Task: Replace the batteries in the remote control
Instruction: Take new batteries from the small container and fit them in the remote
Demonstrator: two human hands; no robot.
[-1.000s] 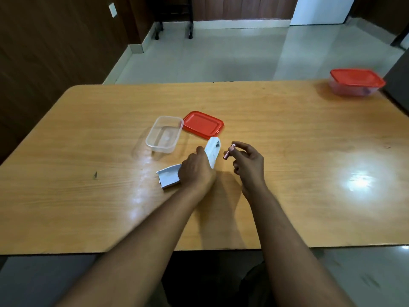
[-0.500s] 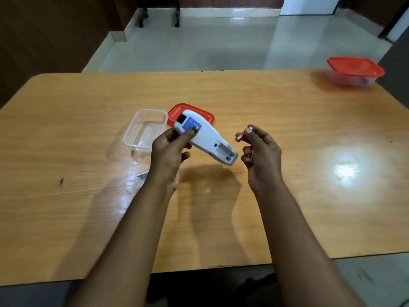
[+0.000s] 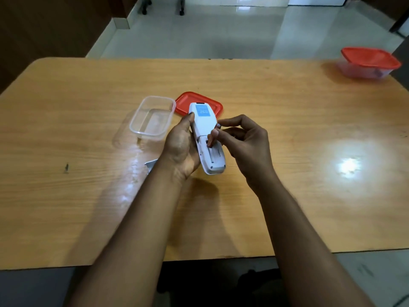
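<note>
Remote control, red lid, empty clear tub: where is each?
remote control [image 3: 204,124]: head view, its white back.
red lid [image 3: 184,103]: head view, left part.
clear tub [image 3: 138,129]: head view, near rim.

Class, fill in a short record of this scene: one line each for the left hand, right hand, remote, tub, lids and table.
left hand: holds remote, back up
right hand: pinches battery at open bay
tub: clear, open, left of remote
lid: red, flat beyond remote
far tub: red lid on, far right corner
table: wooden, glossy
</note>
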